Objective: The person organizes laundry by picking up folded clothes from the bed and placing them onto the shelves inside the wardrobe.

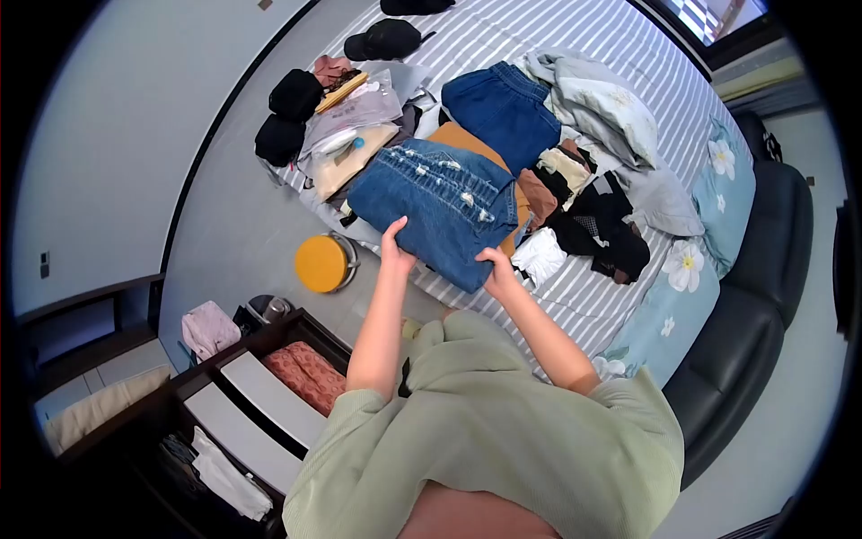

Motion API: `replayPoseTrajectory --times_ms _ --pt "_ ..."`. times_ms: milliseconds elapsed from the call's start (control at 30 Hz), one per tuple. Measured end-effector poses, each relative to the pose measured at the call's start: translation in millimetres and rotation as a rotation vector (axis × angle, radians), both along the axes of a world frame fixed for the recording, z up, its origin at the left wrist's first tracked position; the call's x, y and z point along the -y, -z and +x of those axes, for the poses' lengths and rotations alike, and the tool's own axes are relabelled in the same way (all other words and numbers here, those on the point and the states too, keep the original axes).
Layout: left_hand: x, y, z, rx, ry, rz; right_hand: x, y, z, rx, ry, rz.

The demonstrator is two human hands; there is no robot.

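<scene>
A folded blue denim garment [431, 202] with a row of frayed white spots is held by its near edge. My left hand [396, 249] grips its near left side, the thumb on top. My right hand [496, 272] pinches its near right corner. The fingers under the cloth are hidden. Beneath and behind it shows a tan-orange item [462, 141]. Just beyond lies a darker blue denim garment [503, 110] with a gathered waistband. To the right are black clothes [603, 225] and a white crumpled cloth [540, 258].
The striped bed [575, 310] also bears a pale quilt [597, 99], black caps [390, 39] and plastic-bagged items [359, 106]. A yellow stool [321, 264] stands on the floor at the left. Dark shelving [193, 382] with folded cloths is at the lower left; floral pillows [669, 301] lie right.
</scene>
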State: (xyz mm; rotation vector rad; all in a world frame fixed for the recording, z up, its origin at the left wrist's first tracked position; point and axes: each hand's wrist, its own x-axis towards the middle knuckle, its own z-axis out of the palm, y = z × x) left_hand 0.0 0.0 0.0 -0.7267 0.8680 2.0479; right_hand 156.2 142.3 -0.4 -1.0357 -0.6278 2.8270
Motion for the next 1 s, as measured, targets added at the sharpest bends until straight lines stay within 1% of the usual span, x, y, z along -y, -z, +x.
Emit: replayPoseTrajectory --times_ms 67,100,133,167,267,367,400,467,633,667,733,800,833,900,933,967,1000 --pt "4.6 -11.1 11.7 -0.015 0.001 0.048 -14.9 -7.1 0.5 -0.046 -0.003 -0.166" --pt "-8.4 -11.0 17.5 -0.028 -0.005 0.091 -34.1 -30.6 -4.0 -0.042 0.014 -0.126" --pt "23.1 -24.7 20.9 -0.055 -0.009 0.047 -6.7 -41.3 -9.6 -0.037 -0.003 -0.105" --pt "22.7 -27.0 10.2 -0.112 -0.017 0.071 -9.5 -44.9 -26.6 -0.064 -0.024 -0.015" --pt "43.9 -44.6 8.5 -0.205 -0.077 -0.064 5.7 -51.0 -40.3 -0.043 -0.210 0.414" --pt "52.9 -42.6 12.9 -0.260 -0.139 -0.099 15.2 -36.4 -39.5 -0.108 -0.136 0.647" --pt "59.6 -48.1 12.1 -0.250 -0.165 -0.080 23.7 -40.3 -43.2 -0.135 -0.111 0.691" --pt "79.1 -61.3 16.0 -0.225 -0.220 -0.051 42.2 -39.7 -45.5 -0.169 -0.129 0.684" --pt "130.7 -85.3 24.4 -0.302 -0.461 0.074 84.2 -67.1 -55.6 -0.266 -0.171 0.691" --pt "147.0 -89.7 26.3 -0.322 -0.512 0.079 94.5 -73.7 -56.8 -0.243 -0.219 0.701" --pt "177.8 -88.9 28.9 -0.382 -0.626 0.162 112.4 -90.7 -61.6 -0.263 -0.235 0.672" --pt "203.4 -94.0 37.8 -0.407 -0.739 0.220 131.1 -91.6 -68.2 -0.258 -0.220 0.654" --pt "214.2 -106.2 44.3 -0.402 -0.794 0.238 138.3 -107.1 -69.5 -0.259 -0.302 0.627" --pt "238.0 -121.1 54.2 -0.423 -0.866 0.237 153.1 -108.2 -77.1 -0.267 -0.330 0.591" --pt "251.9 -125.5 58.2 -0.449 -0.884 0.218 157.3 -101.0 -83.0 -0.338 -0.391 0.629" --pt "267.0 -129.0 64.2 -0.475 -0.902 0.199 163.1 -94.2 -87.0 -0.362 -0.431 0.586" --pt "281.5 -131.8 71.2 -0.485 -0.885 0.261 167.9 -93.3 -91.5 -0.369 -0.452 0.571"
